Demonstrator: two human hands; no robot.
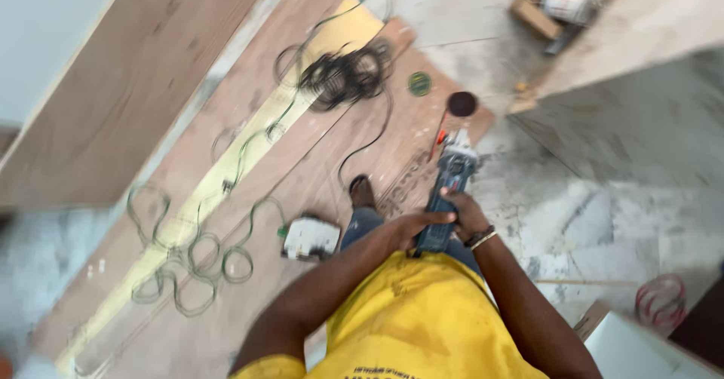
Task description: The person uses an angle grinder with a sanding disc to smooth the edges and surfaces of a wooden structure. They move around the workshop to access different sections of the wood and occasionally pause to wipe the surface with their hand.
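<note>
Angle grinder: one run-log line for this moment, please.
both hands on blue angle grinder | left hand and right hand grip body | held over plywood sheet | tangled black cable beyond

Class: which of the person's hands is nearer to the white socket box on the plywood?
Left. The left hand grips the blue grinder, just right of the socket box; the right hand holds the grinder's far side.
</note>
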